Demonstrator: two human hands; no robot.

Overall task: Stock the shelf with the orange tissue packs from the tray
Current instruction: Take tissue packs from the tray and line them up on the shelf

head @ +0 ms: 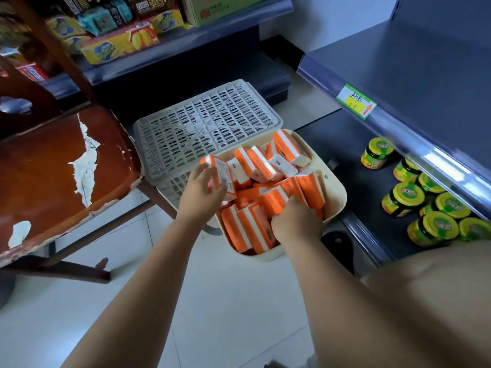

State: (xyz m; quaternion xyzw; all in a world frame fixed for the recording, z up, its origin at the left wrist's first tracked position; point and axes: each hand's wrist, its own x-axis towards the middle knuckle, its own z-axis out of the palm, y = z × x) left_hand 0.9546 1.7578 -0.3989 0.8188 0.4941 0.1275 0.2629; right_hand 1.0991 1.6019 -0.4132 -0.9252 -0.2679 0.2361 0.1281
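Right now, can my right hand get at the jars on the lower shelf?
Probably yes. The jars stand just right of the tray with nothing between, though the right hand seems to grip packs and must let go first.

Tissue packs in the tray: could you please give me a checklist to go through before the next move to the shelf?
1. Left hand grips one orange pack: ok.
2. Right hand has a pack: cannot tell, its fingers are hidden among the loose packs.
3. Tray holds more to stock: ok.
4. Bare room on the upper shelf: ok.
5. Jars stand apart from the tray: ok.
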